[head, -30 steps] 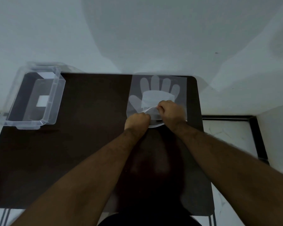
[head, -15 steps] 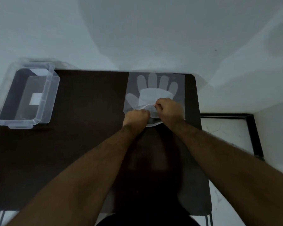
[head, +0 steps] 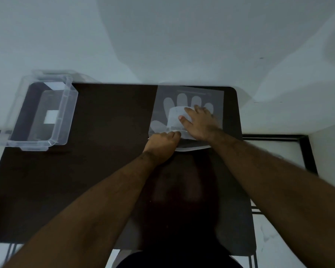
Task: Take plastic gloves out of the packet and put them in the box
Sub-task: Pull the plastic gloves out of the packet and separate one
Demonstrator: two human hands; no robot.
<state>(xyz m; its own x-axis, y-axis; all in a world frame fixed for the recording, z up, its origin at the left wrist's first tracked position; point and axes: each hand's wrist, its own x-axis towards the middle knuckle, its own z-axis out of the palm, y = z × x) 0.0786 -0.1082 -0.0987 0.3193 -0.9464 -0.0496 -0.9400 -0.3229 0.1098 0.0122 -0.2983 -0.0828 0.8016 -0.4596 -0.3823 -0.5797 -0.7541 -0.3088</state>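
A clear plastic packet (head: 217, 97) with a white hand shape printed on it lies flat at the far right of the dark table (head: 104, 161). My right hand (head: 199, 122) rests flat on top of it, fingers spread, pressing it down. My left hand (head: 162, 142) is closed at the packet's near edge, pinching a thin white plastic glove edge (head: 176, 130) there. The clear box (head: 45, 113) stands at the table's far left corner, its lid off, with nothing inside but a white label on its bottom.
The table's far edge touches a pale wall (head: 162, 45). Past the right edge lies a light floor with a black metal frame (head: 307, 151). Dark legs of the table show at the bottom left.
My right hand let go of the packet's near edge, moved forward and spread flat on the packet. My left hand stayed gripping at the near edge. The camera view shifted slightly.
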